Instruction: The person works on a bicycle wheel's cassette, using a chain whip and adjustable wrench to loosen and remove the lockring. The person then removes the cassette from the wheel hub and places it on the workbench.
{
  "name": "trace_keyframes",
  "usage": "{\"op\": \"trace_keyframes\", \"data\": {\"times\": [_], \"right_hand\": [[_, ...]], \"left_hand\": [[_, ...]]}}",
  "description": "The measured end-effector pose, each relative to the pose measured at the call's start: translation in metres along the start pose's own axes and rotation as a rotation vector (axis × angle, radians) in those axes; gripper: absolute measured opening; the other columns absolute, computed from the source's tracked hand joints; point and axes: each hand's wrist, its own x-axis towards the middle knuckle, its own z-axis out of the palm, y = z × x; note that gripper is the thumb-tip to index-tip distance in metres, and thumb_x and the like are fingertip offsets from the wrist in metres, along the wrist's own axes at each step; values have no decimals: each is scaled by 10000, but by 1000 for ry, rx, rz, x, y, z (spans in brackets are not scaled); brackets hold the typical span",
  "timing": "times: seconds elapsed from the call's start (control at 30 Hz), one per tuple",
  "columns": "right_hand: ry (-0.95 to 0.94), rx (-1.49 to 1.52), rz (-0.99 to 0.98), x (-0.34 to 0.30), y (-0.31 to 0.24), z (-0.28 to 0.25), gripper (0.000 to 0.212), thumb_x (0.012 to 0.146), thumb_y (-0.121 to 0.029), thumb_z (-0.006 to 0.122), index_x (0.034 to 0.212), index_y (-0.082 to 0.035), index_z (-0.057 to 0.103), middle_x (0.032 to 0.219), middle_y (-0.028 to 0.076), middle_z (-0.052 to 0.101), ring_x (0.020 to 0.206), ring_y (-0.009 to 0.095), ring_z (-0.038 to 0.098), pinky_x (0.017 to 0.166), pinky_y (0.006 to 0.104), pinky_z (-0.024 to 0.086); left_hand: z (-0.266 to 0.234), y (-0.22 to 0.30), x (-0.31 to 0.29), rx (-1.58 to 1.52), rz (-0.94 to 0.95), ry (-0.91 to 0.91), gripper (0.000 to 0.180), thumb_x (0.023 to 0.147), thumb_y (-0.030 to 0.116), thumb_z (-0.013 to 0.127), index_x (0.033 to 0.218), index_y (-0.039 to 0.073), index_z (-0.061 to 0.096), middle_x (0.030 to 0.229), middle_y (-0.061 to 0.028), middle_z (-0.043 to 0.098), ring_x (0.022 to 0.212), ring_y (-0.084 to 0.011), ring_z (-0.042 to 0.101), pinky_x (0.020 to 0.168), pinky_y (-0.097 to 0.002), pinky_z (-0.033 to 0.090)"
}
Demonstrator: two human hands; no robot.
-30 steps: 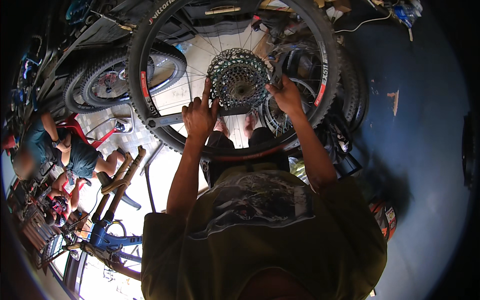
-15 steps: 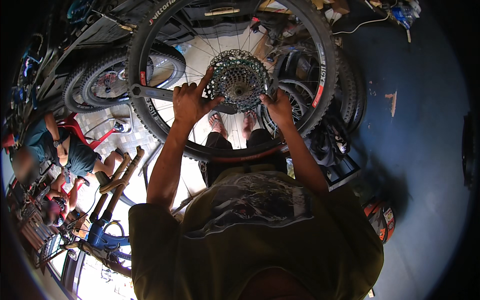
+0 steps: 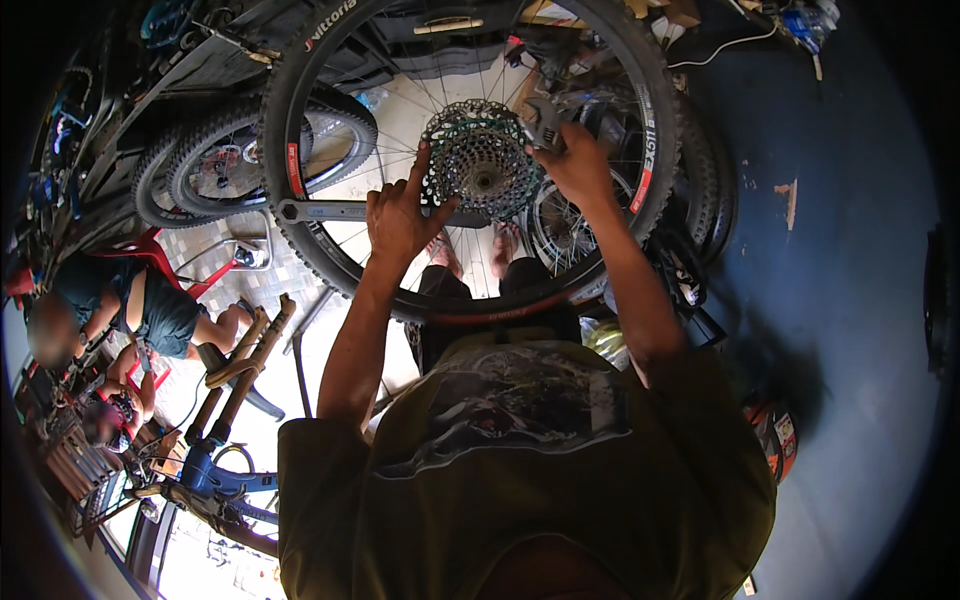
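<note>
A bicycle wheel [image 3: 660, 130] with a black knobbly tyre stands in front of me, its large cassette [image 3: 455, 150] facing up. My left hand [image 3: 400, 215] grips a chain whip [image 3: 335, 210], a flat grey bar with a hexagonal hole at its outer end. It crosses the spokes along the cassette's near edge; its far end is partly hidden. The index finger reaches up the cassette's left side, and the thumb is by its lower edge. My right hand [image 3: 580, 165] is closed round an adjustable wrench [image 3: 542, 123] at the cassette's upper right. The lockring area at the cassette's middle is uncovered.
Loose wheels [image 3: 205, 165] lie at the left, with more tyres [image 3: 700, 180] at the right. A blue bike frame [image 3: 215, 475] with a tan fork is at the lower left. Two people sit at the far left, one on a red chair [image 3: 150, 245]. A blue surface spans the right.
My right hand has moved up and outward, lifting the adjustable wrench away from the cassette's right side. The left hand and chain whip have shifted slightly down and to the right.
</note>
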Motion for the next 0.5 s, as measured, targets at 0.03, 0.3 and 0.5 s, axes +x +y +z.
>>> {"op": "trace_keyframes", "data": {"times": [0.03,0.3,0.5], "right_hand": [[-26,-15,12,4,-5,-1,480,814,-262,860,1163,-31,626,1034,202,702,986,410,694,809,493,526],[-153,-54,136,24,-6,0,479,819,-318,867,1141,-51,634,1063,206,731,1040,392,707,837,482,530],[-296,-2,181,39,4,-2,511,841,-323,852,1236,-62,659,1083,201,734,1045,360,721,853,474,528]], "left_hand": [[1,0,-1,-2,-4,-4,1003,813,554,800,1637,208,345,723,-91,652,680,-275,658,788,-427,444],[9,-1,-2,-42,5,36,1028,817,594,780,1639,175,327,764,-119,665,718,-314,665,787,-450,437],[9,6,-4,-56,-60,-33,1150,759,732,756,1639,138,311,807,-119,671,736,-307,665,779,-448,422]]}}
